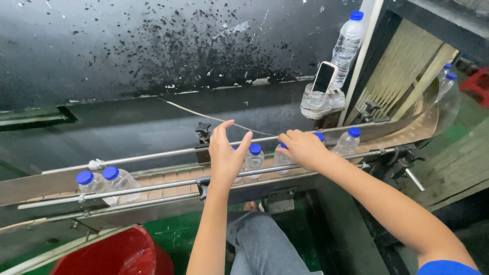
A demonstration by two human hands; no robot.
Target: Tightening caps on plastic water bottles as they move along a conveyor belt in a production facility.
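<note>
Step in hand: checking bottles on conveyor (pixel 168 178). Left hand (pixel 226 153) spread, fingers apart, over blue-capped bottle (pixel 254 158). Right hand (pixel 304 147) curled on neighbouring bottle (pixel 281 158). Next likely: firm grasp, lift clear of rails.

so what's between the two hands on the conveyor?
Head view: one blue-capped bottle stands on the belt between the left hand and the right hand. A second bottle sits partly under the right hand.

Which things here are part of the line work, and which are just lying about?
In hand: left hand, right hand, capped bottles on the conveyor, two more bottles downline.

Lying about: phone in a cut cup, upright bottle, red bin.
</note>
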